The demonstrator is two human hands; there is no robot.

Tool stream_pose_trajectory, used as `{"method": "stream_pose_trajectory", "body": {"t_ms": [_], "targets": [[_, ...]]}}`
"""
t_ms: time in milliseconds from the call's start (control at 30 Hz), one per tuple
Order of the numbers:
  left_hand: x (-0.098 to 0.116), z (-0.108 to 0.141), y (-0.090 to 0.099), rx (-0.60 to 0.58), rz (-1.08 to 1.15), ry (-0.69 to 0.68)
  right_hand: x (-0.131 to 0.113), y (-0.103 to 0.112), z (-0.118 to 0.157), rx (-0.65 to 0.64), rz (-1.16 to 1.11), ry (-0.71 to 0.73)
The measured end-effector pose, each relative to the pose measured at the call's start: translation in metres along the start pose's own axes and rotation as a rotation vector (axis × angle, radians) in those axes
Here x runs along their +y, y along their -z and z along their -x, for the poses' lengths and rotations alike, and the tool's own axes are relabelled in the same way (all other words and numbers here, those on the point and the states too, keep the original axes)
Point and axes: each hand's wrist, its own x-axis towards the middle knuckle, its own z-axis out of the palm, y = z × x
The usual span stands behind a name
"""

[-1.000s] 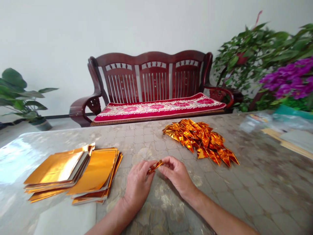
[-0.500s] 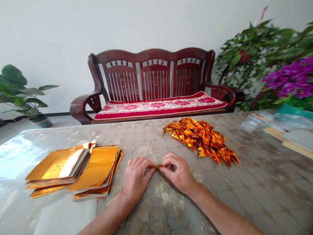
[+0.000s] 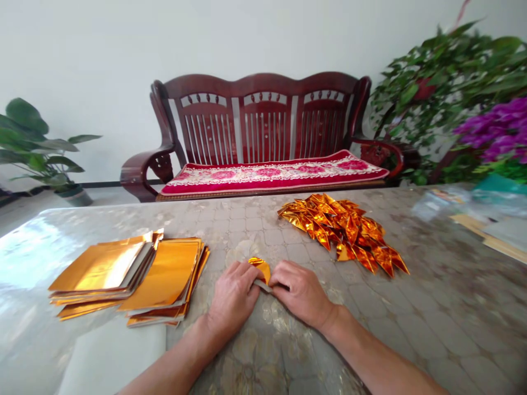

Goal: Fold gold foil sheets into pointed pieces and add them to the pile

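Note:
Between my hands is a small piece of gold foil paper (image 3: 263, 267), partly rolled or folded, its grey underside showing along the near edge. My left hand (image 3: 234, 291) pinches its left end, thumb and fingers closed together. At the right end my right hand (image 3: 300, 291) grips it, fingers curled. Both hands rest close to the tabletop, and fingers hide much of the paper. Left of them lie two stacks of flat gold foil sheets (image 3: 164, 274). Beyond my right hand is a heap of folded, pointed foil pieces (image 3: 341, 230).
The table (image 3: 370, 329) has a patterned, glossy cover. A pale sheet (image 3: 115, 356) lies at the near left. Clear plastic bags (image 3: 440, 202) and flat boards (image 3: 502, 236) sit at the right edge. Behind stand a wooden bench (image 3: 263, 120) and potted plants (image 3: 37, 148).
The foil paper has turned, so its gold face now shows above my fingers and a grey edge below. Both hands stay on it. The whole view has shifted slightly.

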Motion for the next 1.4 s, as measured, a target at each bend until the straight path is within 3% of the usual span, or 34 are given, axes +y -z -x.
{"method": "stream_pose_trajectory", "body": {"t_ms": [367,633,800,1400], "targets": [[0.015,0.005,0.011,-0.048,-0.133,0.007,0.003,0.008,-0.003,-0.115,0.007,0.059],[0.012,0.006,0.008,0.006,-0.048,-0.092,0.001,0.007,-0.003,-0.113,0.015,0.044],[0.013,0.007,0.008,-0.027,-0.021,-0.104,0.003,0.006,-0.003,-0.13,0.05,0.046],[0.016,0.009,0.007,-0.076,-0.002,-0.004,-0.005,0.003,-0.006,-0.106,-0.002,-0.129]]}}
